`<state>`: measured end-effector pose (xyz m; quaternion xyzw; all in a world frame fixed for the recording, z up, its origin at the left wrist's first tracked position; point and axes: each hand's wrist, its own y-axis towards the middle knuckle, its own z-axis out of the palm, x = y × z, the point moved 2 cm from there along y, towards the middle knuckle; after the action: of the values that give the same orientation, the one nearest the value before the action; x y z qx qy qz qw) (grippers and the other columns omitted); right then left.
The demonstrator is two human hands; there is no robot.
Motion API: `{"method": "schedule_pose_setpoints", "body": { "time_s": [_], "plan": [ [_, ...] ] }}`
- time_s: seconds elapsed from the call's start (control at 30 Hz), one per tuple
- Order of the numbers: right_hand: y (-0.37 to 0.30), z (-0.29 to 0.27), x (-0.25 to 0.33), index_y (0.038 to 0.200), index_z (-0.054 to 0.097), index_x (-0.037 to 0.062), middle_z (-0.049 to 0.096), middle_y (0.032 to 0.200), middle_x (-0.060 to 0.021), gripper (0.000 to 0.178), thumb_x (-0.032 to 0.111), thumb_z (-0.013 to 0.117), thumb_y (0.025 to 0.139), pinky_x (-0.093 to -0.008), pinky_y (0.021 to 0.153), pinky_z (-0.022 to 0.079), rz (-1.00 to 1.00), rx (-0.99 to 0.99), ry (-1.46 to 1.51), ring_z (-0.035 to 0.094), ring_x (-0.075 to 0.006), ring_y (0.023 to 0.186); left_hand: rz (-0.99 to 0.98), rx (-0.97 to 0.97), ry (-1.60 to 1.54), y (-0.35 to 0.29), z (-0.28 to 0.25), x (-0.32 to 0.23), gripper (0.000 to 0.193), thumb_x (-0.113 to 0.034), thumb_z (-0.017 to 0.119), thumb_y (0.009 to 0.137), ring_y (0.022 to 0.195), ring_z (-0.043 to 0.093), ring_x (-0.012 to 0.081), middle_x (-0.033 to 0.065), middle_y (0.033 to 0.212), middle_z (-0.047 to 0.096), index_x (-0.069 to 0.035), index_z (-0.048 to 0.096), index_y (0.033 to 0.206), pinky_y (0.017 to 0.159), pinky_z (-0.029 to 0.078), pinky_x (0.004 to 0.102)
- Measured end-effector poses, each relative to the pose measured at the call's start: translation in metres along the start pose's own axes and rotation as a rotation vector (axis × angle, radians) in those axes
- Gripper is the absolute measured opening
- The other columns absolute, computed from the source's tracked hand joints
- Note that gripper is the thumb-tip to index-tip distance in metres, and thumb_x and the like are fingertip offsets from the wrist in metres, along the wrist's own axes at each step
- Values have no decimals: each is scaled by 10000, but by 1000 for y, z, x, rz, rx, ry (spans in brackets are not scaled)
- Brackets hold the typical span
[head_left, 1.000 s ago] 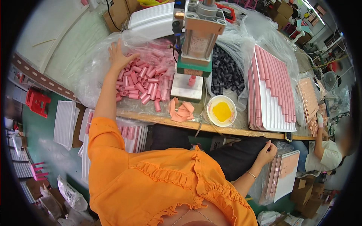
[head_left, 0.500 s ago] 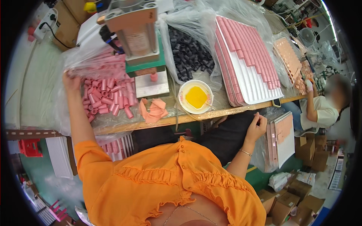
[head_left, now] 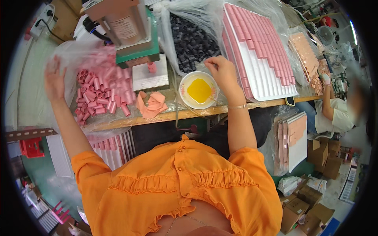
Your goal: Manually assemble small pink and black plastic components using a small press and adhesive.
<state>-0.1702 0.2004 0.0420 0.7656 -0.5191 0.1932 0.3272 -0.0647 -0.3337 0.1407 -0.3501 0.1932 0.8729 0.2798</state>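
Note:
My left hand (head_left: 55, 80) is raised with spread fingers at the left edge of a heap of small pink tubes (head_left: 94, 92), by a clear plastic bag. Nothing shows in it. My right hand (head_left: 222, 72) has its fingertips pinched together just above and right of a white bowl (head_left: 182, 91) of yellow liquid (head_left: 200, 90). Whether the pinch holds anything is too small to tell. Black short tubes (head_left: 191, 43) fill an open clear bag beyond the bowl. A pink tube (head_left: 152, 67) stands upright on a metal block (head_left: 147, 80) under a green-and-metal press (head_left: 132, 37).
A crumpled peach cloth (head_left: 151, 104) lies near the bench's front edge. Stacked white ribbed trays (head_left: 260, 70), partly filled with pink tubes, stand right of my right hand. A co-worker (head_left: 338, 112) sits at the far right. Cardboard boxes (head_left: 301, 210) are on the floor.
My right hand has risen from beside my lap to above the bowl's right side. My left hand has moved left, off the tube heap's bag, and spread its fingers. The view has shifted slightly.

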Motion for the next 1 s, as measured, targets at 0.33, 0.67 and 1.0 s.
{"method": "schedule_pose_setpoints", "body": {
  "time_s": [0.33,0.67,1.0],
  "plan": [
    [54,68,8,1016,704,154,628,975,-83,296,123,777,731,-426,783,525,-172,311,-458,653,-313,914,823,763,1580,-85,-27,50,626,-231,655,882,1376,343,408,184,1472,411,-112,422,1451,1128,255,535],
    [31,32,12,935,620,73,672,872,-111,195,200,727,832,-416,691,503,8,-89,-209,657,-320,805,532,864,2028,-5,-8,116,819,-542,637,817,1425,257,407,144,1513,379,-256,322,1517,1066,94,743],
    [-56,-40,33,826,630,13,553,662,-22,151,94,756,811,-255,522,369,138,-210,99,441,-85,560,204,867,1519,-29,54,166,834,-400,748,754,1316,425,407,192,1344,553,-158,392,1469,1083,336,482]
  ]
}}
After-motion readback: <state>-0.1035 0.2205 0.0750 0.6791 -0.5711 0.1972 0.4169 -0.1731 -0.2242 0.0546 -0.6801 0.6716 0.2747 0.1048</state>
